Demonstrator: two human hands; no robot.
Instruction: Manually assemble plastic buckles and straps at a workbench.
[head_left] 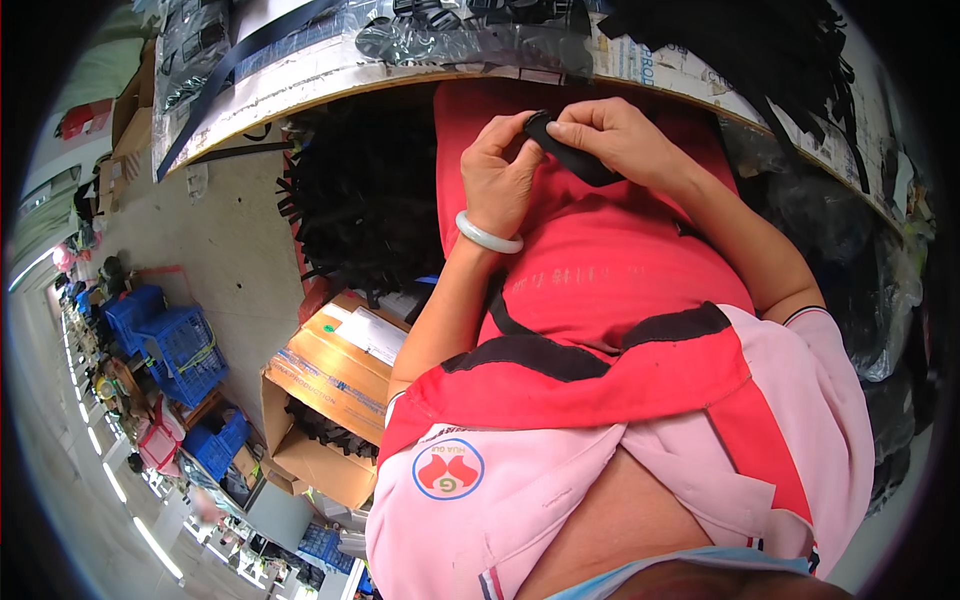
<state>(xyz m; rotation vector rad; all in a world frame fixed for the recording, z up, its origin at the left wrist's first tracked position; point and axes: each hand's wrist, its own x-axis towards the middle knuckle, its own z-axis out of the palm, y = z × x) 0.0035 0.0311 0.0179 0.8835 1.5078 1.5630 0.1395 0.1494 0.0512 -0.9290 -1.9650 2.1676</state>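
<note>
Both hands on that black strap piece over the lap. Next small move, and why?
Probably a short pull of the black strap piece through with the right hand while the left hand pinches its end. Both hands already grip it at its upper tip, close together, and the rest lies loose on the red apron.

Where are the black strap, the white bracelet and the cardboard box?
black strap [578, 160], head view, on its wide middle part.
white bracelet [487, 236], head view, on the band at the wrist.
cardboard box [330, 378], head view, on its top flap.
</note>
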